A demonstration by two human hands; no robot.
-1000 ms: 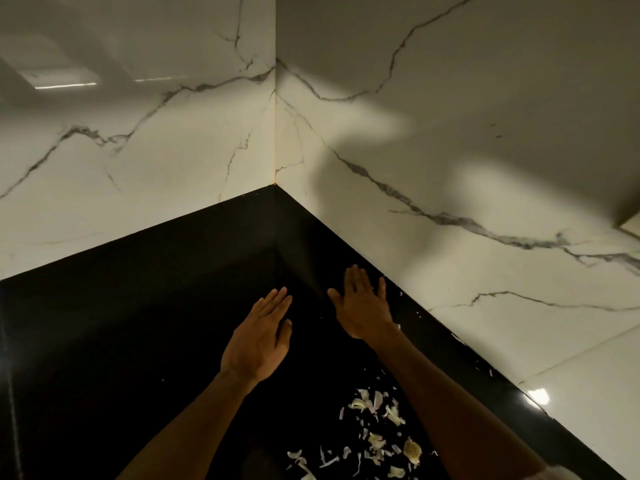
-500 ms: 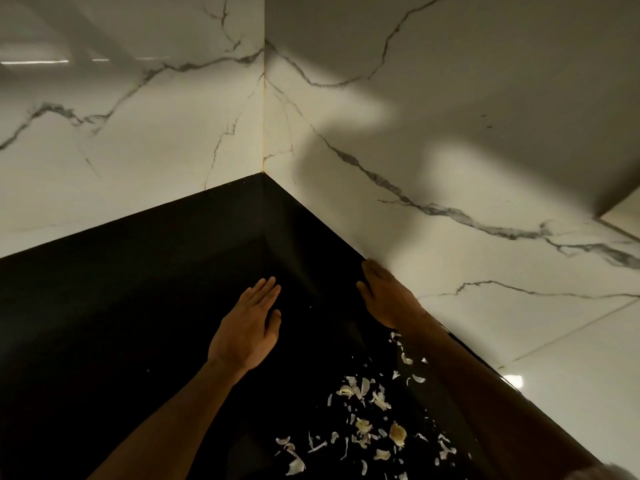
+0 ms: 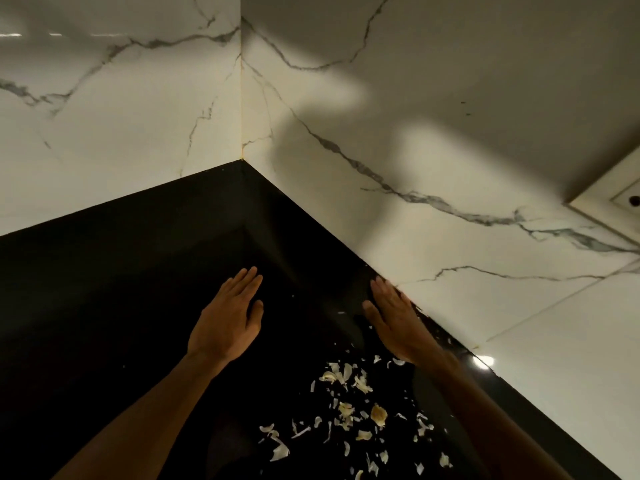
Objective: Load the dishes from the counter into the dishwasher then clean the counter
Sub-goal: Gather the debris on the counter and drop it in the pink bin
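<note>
Glossy black stone counter [image 3: 104,323] meeting in a corner under two white marble-veined wall panels [image 3: 433,140]. Left hand [image 3: 227,322] flat, palm down, fingers straight and together, thumb tucked alongside, over bare counter left of centre; holding nothing. Right hand [image 3: 394,318] also flat with fingers extended, little-finger edge right against the joint between counter and right-hand wall panel; gripping nothing. Contact with the counter surface unclear for either palm. Scatter of pale, papery vegetable-peel scraps [image 3: 349,407] on the counter between the two forearms, nearer than both hands, a few stray flakes just beside the right wrist and along the wall edge. Cream socket plate [image 3: 620,199] on the right wall panel at far right, partly cut off. Bright light reflection [image 3: 483,362] at the counter edge near the right forearm.
</note>
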